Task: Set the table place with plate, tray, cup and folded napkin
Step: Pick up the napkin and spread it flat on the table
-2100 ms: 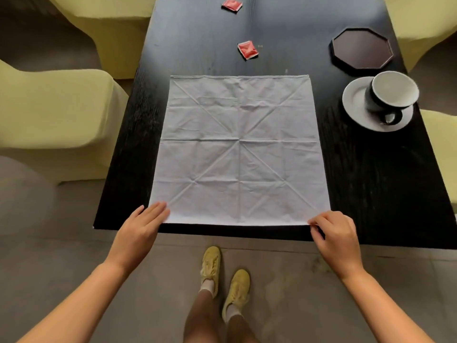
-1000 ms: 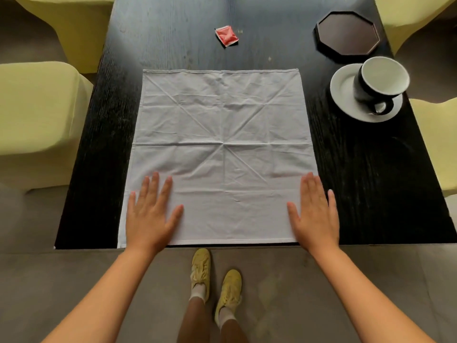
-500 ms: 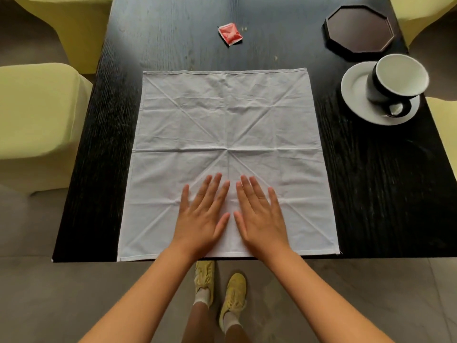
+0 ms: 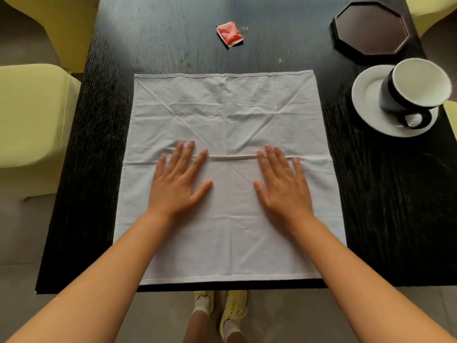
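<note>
Both hands are lying flat on the napkin [image 4: 227,134], palms down. The left hand [image 4: 176,183] is pressing with fingers straight and slightly spread, fingertips reaching the horizontal crease across the cloth's middle. The right hand [image 4: 284,184] is doing the same just to its right, a gap of bare cloth between the two thumbs. Neither is gripping anything.

The napkin is lying spread open and unfolded, white and creased, at the centre of the black worktop [image 4: 385,199], its near hem running along the worktop's near edge. At 2 o'clock from the napkin, a black cup [image 4: 415,87] with a white inside is sitting on a white saucer [image 4: 368,97], handle pointing toward the person. At 1 o'clock, a dark octagonal tray [image 4: 371,28] is sitting apart from the saucer. At 12 o'clock, a small red packet [image 4: 229,33] is lying alone on the wood.

Yellow-green chairs [image 4: 32,129] are standing at 9 o'clock and at the far corners, partly cut off by the frame. At 6 o'clock, yellow shoes [image 4: 232,308] are showing on the grey floor [image 4: 22,233], partly hidden under the worktop's edge.
</note>
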Demonstrator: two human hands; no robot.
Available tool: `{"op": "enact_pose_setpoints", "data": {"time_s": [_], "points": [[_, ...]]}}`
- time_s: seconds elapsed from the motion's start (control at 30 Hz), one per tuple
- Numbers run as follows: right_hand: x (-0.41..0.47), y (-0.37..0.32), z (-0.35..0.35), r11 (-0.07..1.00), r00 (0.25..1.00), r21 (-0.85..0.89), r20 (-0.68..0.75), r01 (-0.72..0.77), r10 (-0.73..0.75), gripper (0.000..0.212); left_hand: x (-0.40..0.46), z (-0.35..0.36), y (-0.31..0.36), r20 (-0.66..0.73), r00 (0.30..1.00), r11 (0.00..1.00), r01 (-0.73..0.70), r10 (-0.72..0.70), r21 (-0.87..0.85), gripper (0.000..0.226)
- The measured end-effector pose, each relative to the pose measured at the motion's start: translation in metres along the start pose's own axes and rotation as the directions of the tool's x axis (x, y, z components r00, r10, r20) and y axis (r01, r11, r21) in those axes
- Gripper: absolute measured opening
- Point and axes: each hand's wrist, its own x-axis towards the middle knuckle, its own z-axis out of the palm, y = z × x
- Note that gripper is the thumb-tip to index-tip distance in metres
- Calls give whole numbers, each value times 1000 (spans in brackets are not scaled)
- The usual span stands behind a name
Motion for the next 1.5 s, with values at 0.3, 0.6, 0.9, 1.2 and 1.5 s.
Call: {"op": "enact_pose_setpoints", "data": {"time_s": [0.3, 0.6, 0.9, 1.2, 1.5], "points": [[-35, 46, -17, 968, 963, -8, -105, -252, 250, 69, -34, -16, -42, 7, 985, 983, 172, -172, -56, 76], [45, -27, -2, 998, 998, 53, 45, 35, -37, 58, 51, -1, 32, 50, 984, 984, -173, 171, 38, 58], [126, -6, -6, 999, 999, -32, -33, 4, -5, 60, 128, -1, 18, -8, 997, 997, -76, 76, 28, 66], [191, 29, -16, 998, 996, -15, -78, -54, 53, 63, 182, -10, -12, -67, 994, 996, -84, 85, 25, 69], [188, 101, -34, 969, 962, -47, -142, -243, 234, 65, 181, -30, -96, -122, 982, 988, 149, -143, 40, 75]]}}
